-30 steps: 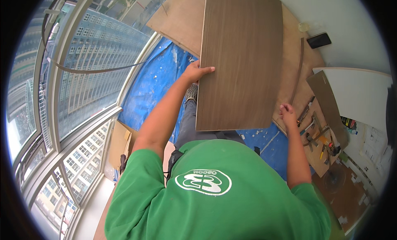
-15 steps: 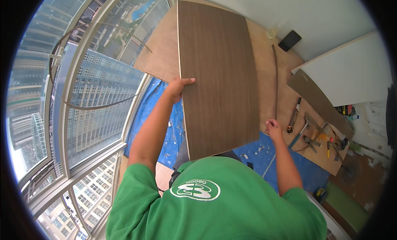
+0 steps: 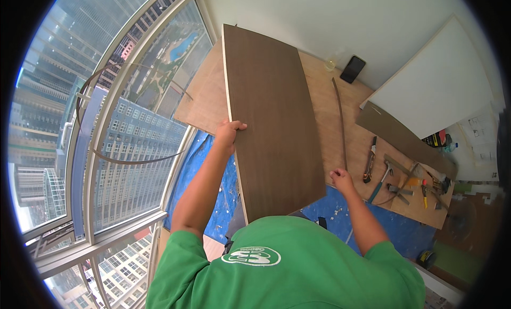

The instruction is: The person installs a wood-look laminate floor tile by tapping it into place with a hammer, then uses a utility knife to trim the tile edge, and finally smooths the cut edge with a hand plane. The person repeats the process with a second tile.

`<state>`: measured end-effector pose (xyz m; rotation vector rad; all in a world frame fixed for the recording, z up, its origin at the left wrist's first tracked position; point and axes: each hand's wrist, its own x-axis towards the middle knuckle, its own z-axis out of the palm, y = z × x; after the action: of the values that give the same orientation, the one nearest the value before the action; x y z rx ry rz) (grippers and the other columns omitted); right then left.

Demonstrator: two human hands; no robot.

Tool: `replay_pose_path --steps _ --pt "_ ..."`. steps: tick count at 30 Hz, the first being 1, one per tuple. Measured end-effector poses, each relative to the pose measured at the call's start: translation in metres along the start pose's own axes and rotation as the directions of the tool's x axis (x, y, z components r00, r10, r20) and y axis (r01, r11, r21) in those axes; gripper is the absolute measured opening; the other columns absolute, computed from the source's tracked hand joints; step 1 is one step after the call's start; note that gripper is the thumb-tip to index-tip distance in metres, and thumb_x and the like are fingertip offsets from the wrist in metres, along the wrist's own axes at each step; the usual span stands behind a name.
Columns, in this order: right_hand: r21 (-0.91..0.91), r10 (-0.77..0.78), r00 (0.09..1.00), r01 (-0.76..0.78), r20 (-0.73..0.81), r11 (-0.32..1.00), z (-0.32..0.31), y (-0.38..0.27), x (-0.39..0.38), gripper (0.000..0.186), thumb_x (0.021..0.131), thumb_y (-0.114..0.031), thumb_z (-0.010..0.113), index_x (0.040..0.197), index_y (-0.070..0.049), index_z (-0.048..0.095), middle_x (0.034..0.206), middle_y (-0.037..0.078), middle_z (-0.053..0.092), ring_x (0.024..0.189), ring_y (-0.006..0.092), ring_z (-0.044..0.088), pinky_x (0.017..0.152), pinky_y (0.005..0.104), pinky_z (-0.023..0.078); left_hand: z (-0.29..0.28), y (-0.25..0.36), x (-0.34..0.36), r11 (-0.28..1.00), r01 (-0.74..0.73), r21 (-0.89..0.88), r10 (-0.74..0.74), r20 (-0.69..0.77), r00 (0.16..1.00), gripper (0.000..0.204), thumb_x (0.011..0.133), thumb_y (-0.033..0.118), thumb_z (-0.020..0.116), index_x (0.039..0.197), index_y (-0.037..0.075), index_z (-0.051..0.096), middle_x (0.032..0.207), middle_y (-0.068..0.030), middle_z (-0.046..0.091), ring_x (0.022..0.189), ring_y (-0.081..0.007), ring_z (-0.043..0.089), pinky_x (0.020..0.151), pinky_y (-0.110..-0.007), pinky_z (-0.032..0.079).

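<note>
A large dark brown wood-grain panel point(image 3: 274, 128) with a pale left edge stands tilted in front of me, its lower end close to my body. My left hand point(image 3: 229, 134) grips its left edge, thumb on the brown face and fingers behind. My right hand point(image 3: 341, 179) is off the panel's lower right side, at the table's near edge. Its fingers are pinched together; what they hold, if anything, is hidden. A thin brown edging strip point(image 3: 339, 117) lies along the tabletop, and its lower end meets this hand.
On the wooden table point(image 3: 319, 69) lie a black phone point(image 3: 352, 69), a utility knife point(image 3: 370, 160), a hammer point(image 3: 380, 184) and several other tools. A brown offcut point(image 3: 404, 133) and a white board point(image 3: 431, 85) are at right. Blue sheeting point(image 3: 213, 202) covers the floor; windows point(image 3: 143, 117) line the left.
My view has shifted, so the panel, table and tools appear lower, with most table things further left. My left hand keeps its grip on the panel; my right hand stays pinched beside the strip's end.
</note>
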<state>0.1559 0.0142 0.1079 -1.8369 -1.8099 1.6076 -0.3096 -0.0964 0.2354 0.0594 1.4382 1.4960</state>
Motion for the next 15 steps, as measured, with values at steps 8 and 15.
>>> replay_pose_path --steps 8,15 --pt "0.096 -0.151 0.988 0.148 0.030 0.984 -0.002 -0.137 0.077 0.045 0.090 -0.039 0.080 0.109 0.001 0.073 0.090 0.005 0.071 0.075 0.0157 0.062 0.068 0.0341 0.052 0.009 0.046 -0.080 0.971 -0.238 -0.002 0.238 0.020 0.971 0.038 0.073 -0.010 0.058 0.111 -0.005 0.065 0.096 -0.0126 0.070 0.083 -0.0234 0.070 0.075 -0.038 0.060" --pt "0.385 -0.371 0.927 0.324 0.053 0.864 -0.004 -0.316 0.112 0.076 0.086 -0.051 0.080 0.137 0.001 0.059 0.129 0.011 0.067 0.119 0.0231 0.062 0.099 0.0313 0.047 0.016 0.112 -0.195 0.872 -0.472 0.131 0.465 0.082 0.881 0.041 0.072 -0.006 0.058 0.112 -0.005 0.066 0.100 -0.0116 0.072 0.086 -0.0212 0.070 0.079 -0.034 0.058"
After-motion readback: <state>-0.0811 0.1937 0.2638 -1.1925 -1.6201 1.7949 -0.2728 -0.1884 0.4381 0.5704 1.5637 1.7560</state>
